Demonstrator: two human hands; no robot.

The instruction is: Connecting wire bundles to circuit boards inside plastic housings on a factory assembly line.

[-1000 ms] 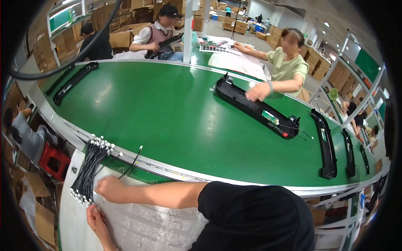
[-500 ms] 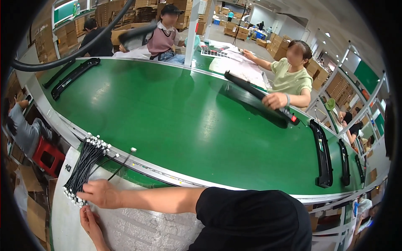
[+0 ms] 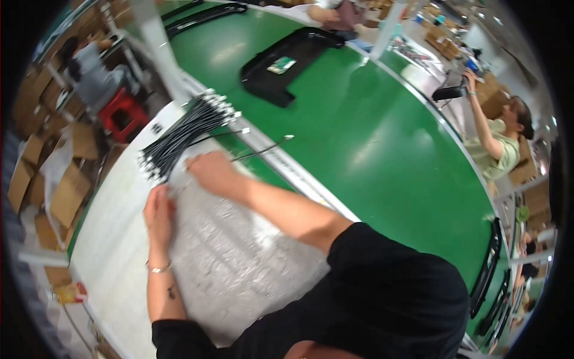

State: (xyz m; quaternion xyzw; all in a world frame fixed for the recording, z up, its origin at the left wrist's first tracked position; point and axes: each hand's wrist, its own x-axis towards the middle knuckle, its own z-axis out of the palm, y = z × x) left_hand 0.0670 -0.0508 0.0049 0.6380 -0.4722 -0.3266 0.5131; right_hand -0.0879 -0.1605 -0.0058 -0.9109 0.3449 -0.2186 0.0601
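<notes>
Clock directions run from the centre of the view. One green belt [image 3: 359, 143], spanning 11 to 4 o'clock: should it run, it would likely drag any cable end lying over it; broad room for moving toward 2 o'clock. One worktable [image 3: 113, 239], white with a rough grey area, 7 to 10 o'clock: its outer edge curves past 9 o'clock, so a wide sweep that way might push small parts off; more room toward 7 o'clock. One pale metal rail [image 3: 299, 173], dividing belt from worktable, 11 to 4 o'clock: connectors could catch along it. One black housing [image 3: 308, 54], on the belt at 12 o'clock, well apart from the cables. One cable bundle [image 3: 185, 133], black with white connectors at both ends, on the worktable at 10 o'clock, upper end by the rail: strands lie close, so one tugged sharply might pull or tangle its neighbours. One right hand [image 3: 215, 172], beside the bundle toward its 4 o'clock, fingers curled; blur hides any hold. One left hand [image 3: 158, 215], below the bundle at its 6 o'clock, fingers nearly together, tips at the lower connectors; hold cannot be told. One loose cable [image 3: 263, 152], across the rail at 11 o'clock: the right forearm might brush it.
</notes>
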